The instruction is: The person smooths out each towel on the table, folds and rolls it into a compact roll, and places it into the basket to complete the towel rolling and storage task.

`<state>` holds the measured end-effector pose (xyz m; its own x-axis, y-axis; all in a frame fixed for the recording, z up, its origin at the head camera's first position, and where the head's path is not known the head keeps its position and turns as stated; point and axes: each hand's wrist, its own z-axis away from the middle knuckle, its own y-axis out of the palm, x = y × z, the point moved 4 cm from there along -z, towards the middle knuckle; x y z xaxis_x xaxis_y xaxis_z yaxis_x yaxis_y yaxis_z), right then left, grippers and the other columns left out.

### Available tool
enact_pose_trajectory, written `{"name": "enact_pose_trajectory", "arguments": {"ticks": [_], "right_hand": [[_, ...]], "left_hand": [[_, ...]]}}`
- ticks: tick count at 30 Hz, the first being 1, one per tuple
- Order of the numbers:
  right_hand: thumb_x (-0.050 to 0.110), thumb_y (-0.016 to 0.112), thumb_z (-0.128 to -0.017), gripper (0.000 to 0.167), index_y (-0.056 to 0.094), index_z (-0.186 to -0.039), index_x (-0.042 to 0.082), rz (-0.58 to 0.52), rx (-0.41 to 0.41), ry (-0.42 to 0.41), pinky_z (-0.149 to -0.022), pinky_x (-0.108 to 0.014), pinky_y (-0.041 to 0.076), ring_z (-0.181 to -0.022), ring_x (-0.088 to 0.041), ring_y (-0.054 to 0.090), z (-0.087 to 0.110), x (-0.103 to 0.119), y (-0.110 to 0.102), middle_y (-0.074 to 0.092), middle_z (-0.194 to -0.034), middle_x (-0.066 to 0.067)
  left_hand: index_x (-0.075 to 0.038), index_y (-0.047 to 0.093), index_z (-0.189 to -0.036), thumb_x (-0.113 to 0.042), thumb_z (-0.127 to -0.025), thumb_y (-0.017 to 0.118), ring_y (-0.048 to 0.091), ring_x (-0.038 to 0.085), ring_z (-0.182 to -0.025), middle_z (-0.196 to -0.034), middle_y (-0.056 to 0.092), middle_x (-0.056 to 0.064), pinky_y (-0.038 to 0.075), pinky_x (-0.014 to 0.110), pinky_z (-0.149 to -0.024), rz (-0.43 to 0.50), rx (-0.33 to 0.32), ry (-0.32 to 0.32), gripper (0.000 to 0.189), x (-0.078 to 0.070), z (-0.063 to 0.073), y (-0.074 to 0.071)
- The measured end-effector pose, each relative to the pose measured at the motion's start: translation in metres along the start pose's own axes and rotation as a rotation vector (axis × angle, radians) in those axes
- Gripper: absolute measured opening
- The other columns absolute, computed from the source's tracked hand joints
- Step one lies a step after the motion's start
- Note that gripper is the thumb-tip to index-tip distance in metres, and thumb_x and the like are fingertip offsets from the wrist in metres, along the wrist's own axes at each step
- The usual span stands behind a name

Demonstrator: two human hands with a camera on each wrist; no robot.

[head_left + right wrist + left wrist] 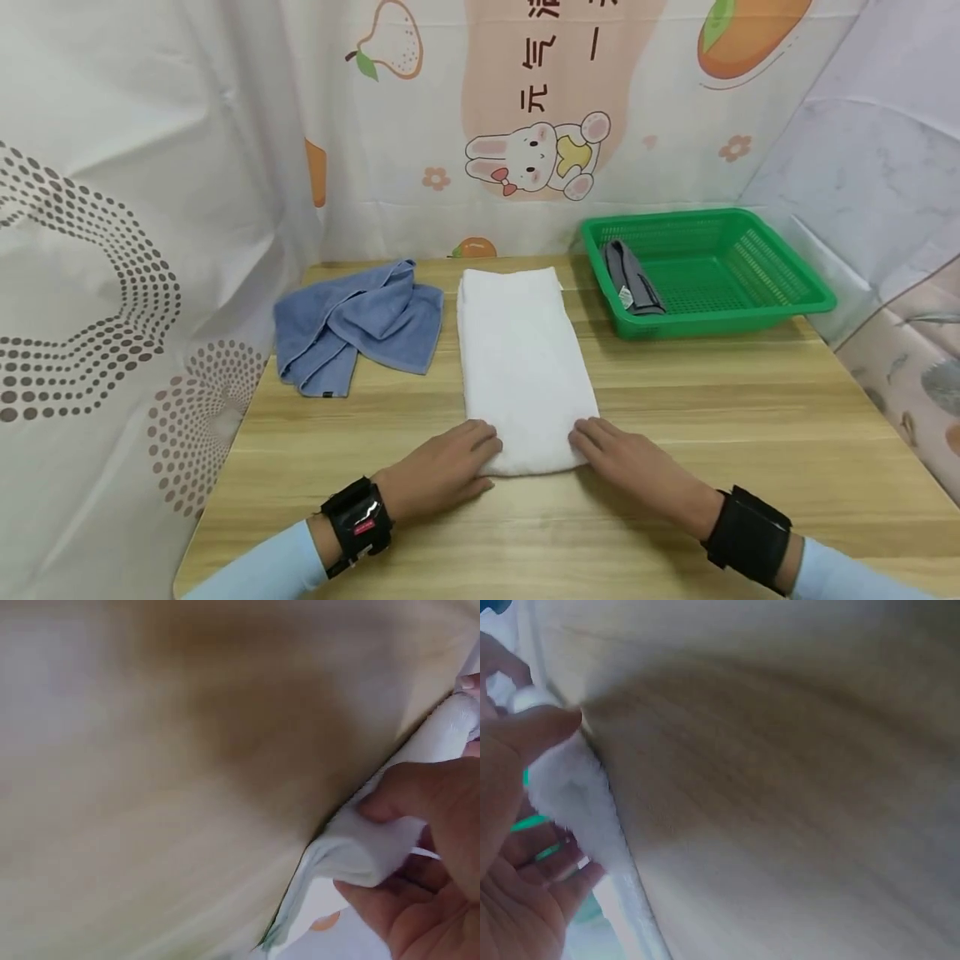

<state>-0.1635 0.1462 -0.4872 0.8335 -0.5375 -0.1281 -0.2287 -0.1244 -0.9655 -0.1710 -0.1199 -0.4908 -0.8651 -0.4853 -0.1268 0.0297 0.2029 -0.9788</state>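
Note:
A white towel (525,358), folded into a long strip, lies on the wooden table in the head view. My left hand (446,467) grips its near left corner, fingers on top and thumb at the near edge. At the near right corner my right hand (637,471) grips the same edge. The left wrist view shows the thumb and fingers around the fluffy towel end (577,787). In the right wrist view, the thumb presses against the towel's rounded fold (360,847), with the fingers on its other side.
A crumpled blue towel (360,325) lies at the table's back left. At the back right stands a green basket (720,321) with a folded grey cloth (630,279) inside. Printed curtains (405,167) hang behind and beside the wooden table (720,442).

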Motion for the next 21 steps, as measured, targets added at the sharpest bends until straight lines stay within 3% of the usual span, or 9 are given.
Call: {"name": "enact_pose_trajectory", "arguments": {"ticks": [2,3,6,8,10,11,14,17,21], "right_hand": [[0.001,0.07,-0.091,0.038,0.057,-0.126,-0.001,0.02,0.006,0.032,-0.088,-0.04,0.057,-0.113,-0.034,0.061,-0.001,-0.005,0.003,0.058,-0.124,-0.021],[0.005,0.072,-0.092,0.037,0.056,-0.125,0.0,0.02,0.005,0.044,-0.087,-0.04,0.057,-0.111,-0.033,0.061,0.0,-0.007,0.004,0.057,-0.122,-0.021],[0.007,0.048,-0.107,0.015,0.055,-0.118,0.0,0.004,-0.022,0.041,-0.084,-0.037,0.056,-0.102,-0.028,0.059,0.003,-0.009,0.005,0.057,-0.112,-0.016],[0.007,0.032,-0.11,0.026,0.057,-0.115,0.001,-0.044,-0.049,0.043,-0.082,-0.035,0.056,-0.099,-0.024,0.058,0.005,-0.01,0.004,0.057,-0.108,-0.013],[0.003,0.033,-0.108,0.028,0.059,-0.116,0.001,-0.115,-0.072,0.066,-0.082,-0.034,0.056,-0.1,-0.021,0.059,0.007,-0.013,0.002,0.059,-0.108,-0.01],[0.001,0.044,-0.105,0.021,0.06,-0.118,0.001,-0.171,-0.081,0.09,-0.083,-0.034,0.057,-0.102,-0.02,0.061,0.008,-0.015,0.001,0.061,-0.11,-0.009],[-0.005,0.069,-0.088,0.034,0.062,-0.121,0.004,-0.338,-0.09,0.197,-0.082,-0.033,0.058,-0.102,-0.015,0.064,0.007,-0.023,-0.002,0.065,-0.111,-0.005],[-0.007,0.071,-0.087,0.038,0.061,-0.121,0.006,-0.561,-0.06,0.329,-0.073,-0.028,0.056,-0.086,-0.008,0.061,0.005,-0.032,0.0,0.067,-0.1,0.0],[-0.004,0.065,-0.093,0.035,0.054,-0.124,0.009,-0.803,-0.032,0.48,-0.065,-0.024,0.05,-0.07,-0.004,0.056,0.003,-0.044,0.006,0.063,-0.085,0.006]], "left_hand": [[-0.006,0.059,-0.128,-0.026,-0.098,0.072,0.052,0.019,-0.124,-0.128,0.055,0.005,0.042,0.029,-0.108,-0.028,-0.008,-0.013,0.039,0.002,-0.003,0.001],[-0.006,0.059,-0.127,-0.022,-0.097,0.072,0.053,0.018,-0.121,-0.126,0.055,0.005,0.044,0.028,-0.106,-0.035,-0.014,-0.016,0.036,0.002,-0.004,0.001],[-0.006,0.059,-0.117,-0.011,-0.093,0.07,0.055,0.016,-0.112,-0.117,0.055,0.004,0.049,0.025,-0.096,-0.045,-0.037,-0.007,0.028,0.002,-0.005,0.0],[-0.006,0.059,-0.11,-0.006,-0.091,0.067,0.055,0.015,-0.106,-0.111,0.054,0.003,0.05,0.024,-0.09,-0.043,-0.059,-0.007,0.021,0.002,-0.004,-0.002],[-0.006,0.061,-0.106,-0.005,-0.092,0.065,0.054,0.013,-0.1,-0.107,0.054,0.001,0.05,0.022,-0.085,-0.029,-0.076,-0.022,0.014,0.003,-0.002,-0.005],[-0.007,0.062,-0.105,-0.006,-0.093,0.063,0.054,0.012,-0.098,-0.105,0.054,0.001,0.05,0.022,-0.083,-0.018,-0.076,-0.038,0.012,0.004,-0.001,-0.006],[-0.007,0.064,-0.112,-0.008,-0.098,0.059,0.056,0.01,-0.099,-0.107,0.057,0.0,0.051,0.023,-0.083,0.079,-0.056,-0.125,0.015,0.009,0.004,-0.009],[-0.008,0.06,-0.128,-0.012,-0.103,0.055,0.058,0.009,-0.102,-0.111,0.061,0.0,0.053,0.026,-0.087,0.251,-0.026,-0.245,0.025,0.018,0.009,-0.01],[-0.017,0.056,-0.134,-0.013,-0.105,0.054,0.056,0.007,-0.088,-0.096,0.058,-0.006,0.05,0.027,-0.078,0.421,-0.06,-0.354,0.03,0.031,0.009,-0.008]]}}
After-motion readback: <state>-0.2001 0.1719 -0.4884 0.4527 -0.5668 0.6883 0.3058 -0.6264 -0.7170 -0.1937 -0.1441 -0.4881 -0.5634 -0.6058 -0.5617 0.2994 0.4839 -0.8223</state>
